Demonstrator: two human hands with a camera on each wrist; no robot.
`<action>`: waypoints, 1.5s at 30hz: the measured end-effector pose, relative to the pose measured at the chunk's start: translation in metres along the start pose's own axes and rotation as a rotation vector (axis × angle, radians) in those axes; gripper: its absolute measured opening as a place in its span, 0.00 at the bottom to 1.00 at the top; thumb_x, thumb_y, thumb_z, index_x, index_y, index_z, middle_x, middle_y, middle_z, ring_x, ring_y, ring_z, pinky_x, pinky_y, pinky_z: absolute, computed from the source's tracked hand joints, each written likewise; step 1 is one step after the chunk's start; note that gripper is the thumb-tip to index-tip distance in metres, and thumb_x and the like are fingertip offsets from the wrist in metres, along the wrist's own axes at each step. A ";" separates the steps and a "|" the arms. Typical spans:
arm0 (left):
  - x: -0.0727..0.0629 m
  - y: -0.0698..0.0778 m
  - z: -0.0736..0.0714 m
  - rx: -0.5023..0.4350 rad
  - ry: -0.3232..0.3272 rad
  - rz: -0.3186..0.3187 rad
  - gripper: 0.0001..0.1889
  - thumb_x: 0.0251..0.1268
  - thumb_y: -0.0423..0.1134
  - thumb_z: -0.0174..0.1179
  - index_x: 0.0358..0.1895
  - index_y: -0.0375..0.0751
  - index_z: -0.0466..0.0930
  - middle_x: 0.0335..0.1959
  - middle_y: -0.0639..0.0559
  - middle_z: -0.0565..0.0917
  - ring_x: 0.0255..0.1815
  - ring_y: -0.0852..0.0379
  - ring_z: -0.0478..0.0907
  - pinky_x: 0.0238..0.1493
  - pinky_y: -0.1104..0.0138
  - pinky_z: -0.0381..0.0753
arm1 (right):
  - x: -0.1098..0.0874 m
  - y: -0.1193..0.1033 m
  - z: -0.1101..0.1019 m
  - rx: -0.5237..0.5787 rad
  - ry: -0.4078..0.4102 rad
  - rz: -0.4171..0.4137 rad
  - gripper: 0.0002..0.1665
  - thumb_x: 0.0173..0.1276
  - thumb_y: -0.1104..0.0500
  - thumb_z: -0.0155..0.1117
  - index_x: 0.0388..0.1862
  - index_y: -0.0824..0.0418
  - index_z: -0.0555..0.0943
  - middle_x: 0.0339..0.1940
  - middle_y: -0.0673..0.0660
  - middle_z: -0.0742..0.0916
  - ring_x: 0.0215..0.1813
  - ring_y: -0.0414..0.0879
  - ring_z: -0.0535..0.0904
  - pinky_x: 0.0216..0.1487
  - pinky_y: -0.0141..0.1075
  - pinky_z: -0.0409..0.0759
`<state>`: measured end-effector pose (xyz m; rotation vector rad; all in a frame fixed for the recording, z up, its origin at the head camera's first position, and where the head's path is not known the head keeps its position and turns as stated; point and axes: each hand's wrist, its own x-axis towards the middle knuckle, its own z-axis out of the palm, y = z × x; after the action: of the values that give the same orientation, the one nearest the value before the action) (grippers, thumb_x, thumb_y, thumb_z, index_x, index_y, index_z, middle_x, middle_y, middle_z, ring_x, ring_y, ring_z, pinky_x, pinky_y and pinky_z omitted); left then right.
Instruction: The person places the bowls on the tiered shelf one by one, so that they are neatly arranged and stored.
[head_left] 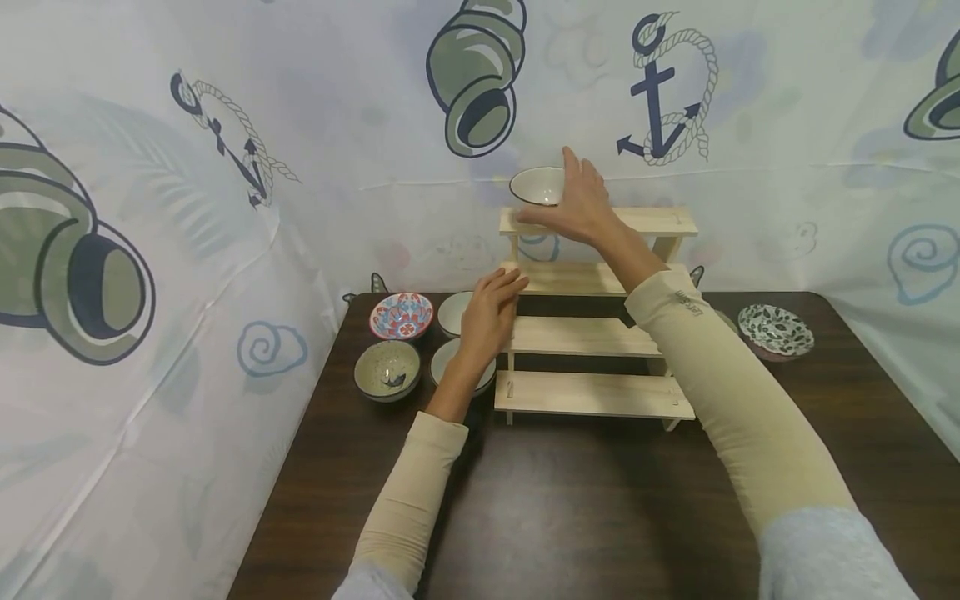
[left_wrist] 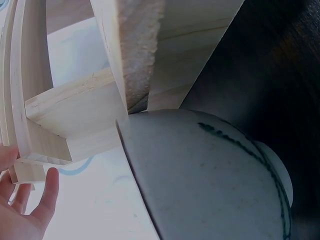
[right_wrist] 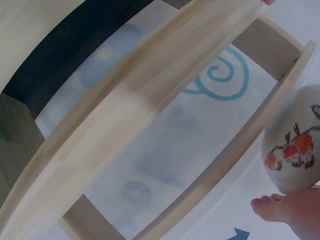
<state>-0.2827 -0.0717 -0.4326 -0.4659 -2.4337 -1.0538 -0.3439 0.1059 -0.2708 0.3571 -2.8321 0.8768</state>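
A four-tier light wooden stand [head_left: 592, 393] stands at the back of the dark table. On the left end of its top tier is a white bowl [head_left: 536, 183] with a dark rim; the right wrist view shows red fruit painted on its side. My right hand [head_left: 581, 200] touches this bowl from the right, its fingers straight and spread, the thumb across the front. My left hand [head_left: 491, 304] rests with extended fingers against the left end of the second tier from the top. Below it, a pale bowl [left_wrist: 200, 170] appears large in the left wrist view.
Left of the stand are a red-and-blue patterned bowl [head_left: 401, 316], a beige speckled bowl [head_left: 387, 370] and another pale bowl [head_left: 452, 314]. To the right sits a black-and-white patterned bowl [head_left: 776, 330]. A printed cloth [head_left: 360, 108] hangs behind the table [head_left: 570, 500].
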 end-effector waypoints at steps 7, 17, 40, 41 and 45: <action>0.000 0.000 -0.001 0.010 0.013 0.001 0.16 0.79 0.36 0.56 0.62 0.50 0.85 0.70 0.57 0.80 0.78 0.57 0.68 0.72 0.52 0.76 | -0.014 0.013 -0.010 -0.020 0.020 -0.039 0.74 0.59 0.31 0.72 0.87 0.57 0.37 0.87 0.66 0.50 0.87 0.62 0.44 0.84 0.63 0.49; 0.002 -0.001 0.000 0.011 0.007 -0.009 0.16 0.79 0.36 0.54 0.62 0.50 0.85 0.71 0.57 0.80 0.79 0.57 0.67 0.72 0.51 0.75 | -0.035 0.029 -0.017 0.002 0.031 -0.046 0.75 0.59 0.31 0.73 0.87 0.54 0.37 0.87 0.64 0.46 0.87 0.63 0.42 0.83 0.66 0.48; 0.004 -0.001 -0.001 0.008 -0.010 -0.025 0.17 0.81 0.36 0.53 0.64 0.50 0.84 0.72 0.57 0.78 0.80 0.58 0.66 0.75 0.52 0.73 | -0.070 0.084 -0.037 0.009 0.122 -0.067 0.66 0.63 0.33 0.71 0.86 0.59 0.47 0.85 0.68 0.54 0.85 0.65 0.47 0.82 0.65 0.50; 0.004 -0.001 -0.001 0.009 -0.010 -0.024 0.17 0.81 0.36 0.52 0.64 0.50 0.84 0.72 0.57 0.78 0.80 0.58 0.65 0.75 0.52 0.72 | -0.070 0.086 -0.038 0.009 0.125 -0.064 0.66 0.63 0.33 0.71 0.86 0.59 0.46 0.84 0.68 0.54 0.85 0.65 0.47 0.82 0.65 0.49; 0.004 -0.002 0.000 0.007 -0.011 -0.027 0.17 0.81 0.37 0.52 0.64 0.51 0.84 0.72 0.58 0.78 0.80 0.58 0.66 0.75 0.53 0.72 | -0.073 0.096 -0.042 0.010 0.129 -0.044 0.66 0.64 0.33 0.70 0.86 0.60 0.46 0.85 0.69 0.53 0.85 0.66 0.46 0.82 0.67 0.47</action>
<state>-0.2866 -0.0726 -0.4317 -0.4381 -2.4587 -1.0566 -0.2967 0.2198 -0.3030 0.3493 -2.6928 0.8721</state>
